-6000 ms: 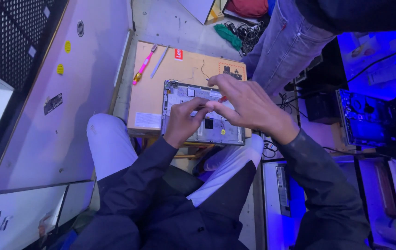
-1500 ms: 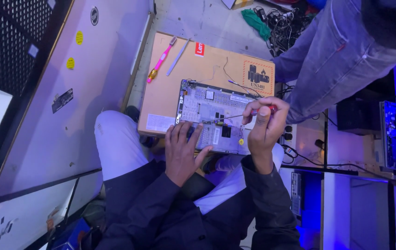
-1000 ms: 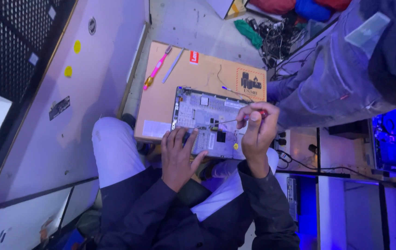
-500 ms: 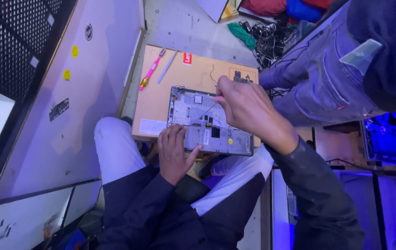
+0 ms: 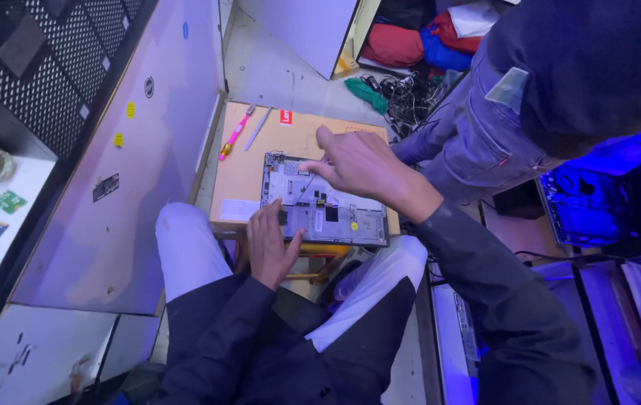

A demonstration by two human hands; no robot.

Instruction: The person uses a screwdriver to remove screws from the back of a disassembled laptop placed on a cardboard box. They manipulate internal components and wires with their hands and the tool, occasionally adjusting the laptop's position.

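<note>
Both hands over opened laptop [image 5: 324, 212]

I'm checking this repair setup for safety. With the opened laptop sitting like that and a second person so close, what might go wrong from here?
1. The opened laptop lies on a cardboard box with its near edge over the box's edge, above the knees; only the left hand steadies it, so it may slip.
2. The right hand works over bare circuitry; a slip might snag a thin cable.
3. The person in jeans stands right beside the box and might bump it.
</note>
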